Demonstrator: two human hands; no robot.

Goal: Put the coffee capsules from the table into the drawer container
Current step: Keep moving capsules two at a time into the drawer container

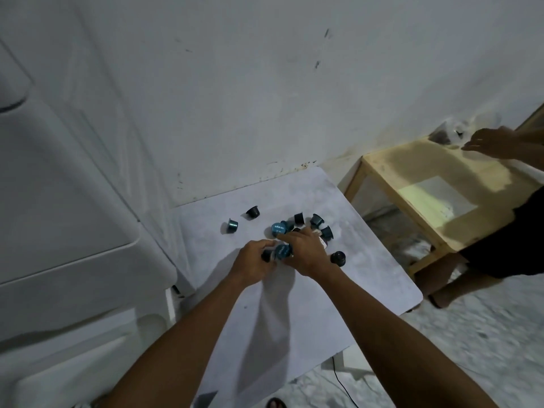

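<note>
The person is reaching both hands into a scatter of coffee capsules lying on the far half of the white table. The left hand is clenching its fingers round a black capsule at the near-left edge of the group, probably because that one is lying closest to it. The right hand is spreading palm down over the middle of the cluster, with bent fingers stretching far-left toward a lid-up teal capsule. I cannot tell whether it is grasping anything, since the hand is hiding what is underneath. A second teal capsule is sitting between the 2 hands, touching both.

Working with both hands at once looks like a way of gathering several capsules per trip. 3 loose capsules are lying just beyond the right hand, 1 round black capsule is lying just to its right, and 2 outlying capsules are sitting apart at the far left.

The big white plastic unit filling the left side is probably the drawer container, which would explain the capsules being collected toward that side. No open drawer is showing.

At the far right, another person's hand is hovering over a wooden table, beside a clear bag.
</note>
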